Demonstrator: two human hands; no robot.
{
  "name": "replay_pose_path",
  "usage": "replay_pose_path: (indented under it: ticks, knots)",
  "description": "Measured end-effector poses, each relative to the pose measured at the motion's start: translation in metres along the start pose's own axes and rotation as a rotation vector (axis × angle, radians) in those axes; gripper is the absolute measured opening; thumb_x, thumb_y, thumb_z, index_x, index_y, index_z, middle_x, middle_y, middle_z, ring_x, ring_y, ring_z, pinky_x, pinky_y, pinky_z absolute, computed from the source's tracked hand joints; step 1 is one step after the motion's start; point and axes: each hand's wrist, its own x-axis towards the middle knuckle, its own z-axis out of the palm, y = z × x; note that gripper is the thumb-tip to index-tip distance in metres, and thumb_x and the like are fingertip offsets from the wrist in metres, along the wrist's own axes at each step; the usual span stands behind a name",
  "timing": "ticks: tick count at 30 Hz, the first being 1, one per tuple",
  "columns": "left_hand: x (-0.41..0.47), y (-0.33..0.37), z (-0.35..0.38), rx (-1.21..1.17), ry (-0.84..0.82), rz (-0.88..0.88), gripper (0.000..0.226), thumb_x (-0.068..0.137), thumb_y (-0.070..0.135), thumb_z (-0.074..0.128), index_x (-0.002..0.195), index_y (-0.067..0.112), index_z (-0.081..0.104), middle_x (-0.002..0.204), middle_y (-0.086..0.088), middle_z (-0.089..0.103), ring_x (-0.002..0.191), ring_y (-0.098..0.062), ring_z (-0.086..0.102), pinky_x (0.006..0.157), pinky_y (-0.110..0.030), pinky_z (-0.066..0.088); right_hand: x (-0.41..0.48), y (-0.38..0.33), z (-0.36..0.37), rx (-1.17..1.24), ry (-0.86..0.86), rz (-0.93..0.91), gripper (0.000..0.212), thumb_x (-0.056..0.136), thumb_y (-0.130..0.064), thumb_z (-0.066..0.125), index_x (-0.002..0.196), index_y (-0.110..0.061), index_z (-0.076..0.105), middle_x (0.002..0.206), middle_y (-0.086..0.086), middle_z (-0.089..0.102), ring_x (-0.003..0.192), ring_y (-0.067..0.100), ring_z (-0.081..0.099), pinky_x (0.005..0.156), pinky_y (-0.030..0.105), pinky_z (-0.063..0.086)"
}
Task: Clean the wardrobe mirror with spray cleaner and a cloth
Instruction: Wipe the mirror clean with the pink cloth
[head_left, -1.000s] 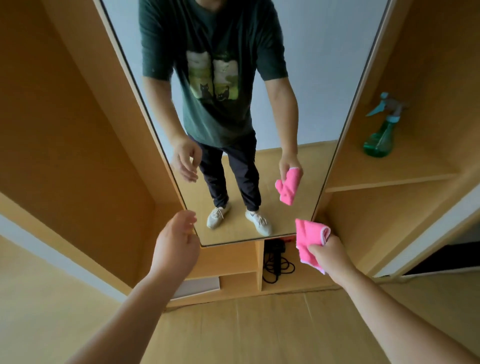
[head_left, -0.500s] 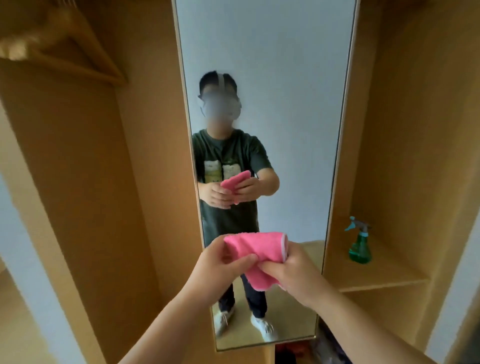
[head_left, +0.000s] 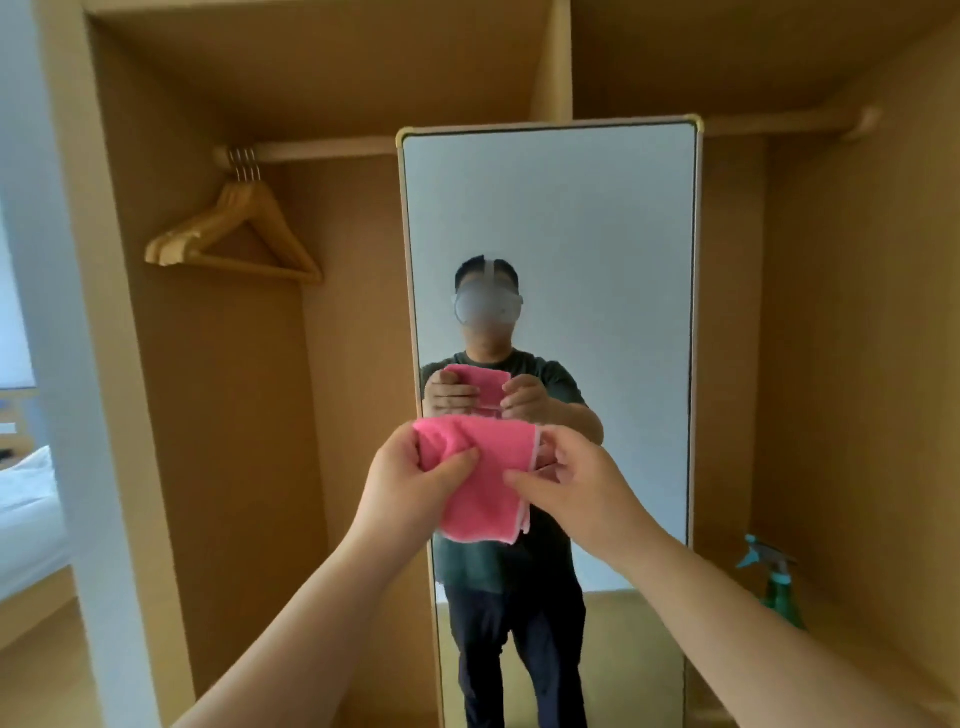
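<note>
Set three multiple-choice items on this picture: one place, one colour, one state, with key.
1. Where is the spray bottle? A right of the mirror; B left of it; C in a hand.
2. The cloth's colour? A blue; B white; C pink.
3. The cloth is: A lying down; B held by both hands; C hung up.
Key: 1 A, it stands past the mirror's right edge; 2 C, plainly pink; 3 B, left hand and right hand each pinch it.

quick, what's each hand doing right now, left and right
Left hand: fingers and thumb pinch the pink cloth, in front of the mirror.
Right hand: also pinches the pink cloth, at its right edge.
</note>
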Motion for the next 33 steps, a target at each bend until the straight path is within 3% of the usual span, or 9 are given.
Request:
replay_pose_path:
  ticks: [3,10,13,19,23,26,29,31,33]
  knots:
    - [0.025,0.022,0.0,0.052,0.114,0.032,0.021,0.084,0.026,0.072,0.099,0.027,0.058,0.098,0.006,0.067,0.086,-0.015,0.065,0.059,-0.027,0.053,0.024,-0.004,-0.033,-0.176,0.071,-0.089,0.029,0.082,-0.032,0.073,0.109,-0.026,0.063,0.09,-0.008,0.065,0.085,0.003,0.064,0.073,0.016,0.052]
    - [0.075,0.073,-0.005,0.124,0.413,0.203,0.023,0.089,0.019,0.064,0.111,0.019,0.058,0.1,0.002,0.063,0.087,-0.016,0.063,0.065,-0.033,0.055,0.081,-0.004,-0.128,-0.28,0.269,-0.195,0.011,0.09,-0.023,0.062,0.101,-0.023,0.063,0.097,-0.007,0.067,0.09,0.006,0.063,0.077,0.021,0.051]
    - [0.1,0.094,-0.009,0.157,0.549,0.256,0.025,0.089,0.017,0.062,0.114,0.018,0.056,0.097,0.005,0.061,0.085,-0.011,0.06,0.062,-0.026,0.049,0.102,-0.005,-0.156,-0.294,0.383,-0.256,0.01,0.09,-0.017,0.06,0.095,-0.025,0.06,0.092,-0.005,0.065,0.083,-0.004,0.061,0.066,0.007,0.046]
    - [0.149,0.127,-0.03,0.212,0.756,0.298,0.023,0.086,0.009,0.06,0.099,0.025,0.051,0.088,0.007,0.057,0.076,-0.007,0.057,0.055,-0.02,0.041,0.122,-0.018,-0.175,-0.354,0.51,-0.34,0.018,0.093,-0.008,0.055,0.098,-0.025,0.056,0.099,-0.003,0.059,0.082,-0.017,0.053,0.06,-0.003,0.037]
    - [0.174,0.127,-0.049,0.254,0.783,0.275,0.023,0.086,0.006,0.058,0.098,0.023,0.049,0.085,0.007,0.056,0.073,-0.006,0.055,0.053,-0.02,0.04,0.122,-0.025,-0.168,-0.327,0.528,-0.452,0.018,0.09,0.007,0.055,0.097,-0.01,0.057,0.098,0.0,0.051,0.081,-0.029,0.048,0.058,-0.008,0.034]
    - [0.193,0.123,-0.058,0.276,0.773,0.239,0.02,0.088,0.007,0.057,0.096,0.022,0.047,0.082,0.007,0.053,0.069,-0.006,0.052,0.05,-0.021,0.037,0.126,-0.029,-0.166,-0.428,0.557,-0.468,0.017,0.09,0.005,0.056,0.105,-0.001,0.061,0.106,0.012,0.056,0.08,-0.007,0.054,0.067,-0.003,0.038]
    - [0.214,0.132,-0.061,0.272,0.771,0.237,0.018,0.089,0.008,0.056,0.098,0.021,0.046,0.081,0.008,0.051,0.067,-0.006,0.049,0.05,-0.021,0.036,0.127,-0.033,-0.165,-0.49,0.573,-0.49,0.021,0.088,0.007,0.057,0.109,0.005,0.062,0.108,0.017,0.059,0.086,0.011,0.051,0.076,0.013,0.037]
    - [0.228,0.141,-0.057,0.266,0.752,0.257,0.017,0.089,0.01,0.056,0.099,0.019,0.045,0.081,0.008,0.049,0.067,-0.005,0.046,0.05,-0.021,0.035,0.127,-0.036,-0.162,-0.528,0.589,-0.518,0.022,0.087,0.009,0.057,0.108,0.007,0.062,0.106,0.018,0.059,0.086,0.015,0.051,0.078,0.022,0.038]
    - [0.241,0.147,-0.048,0.273,0.711,0.282,0.016,0.089,0.015,0.056,0.101,0.018,0.046,0.081,0.008,0.049,0.067,-0.006,0.047,0.049,-0.021,0.035,0.129,-0.037,-0.161,-0.537,0.597,-0.521,0.022,0.087,0.01,0.057,0.108,0.008,0.062,0.104,0.013,0.057,0.085,0.014,0.051,0.077,0.015,0.038]
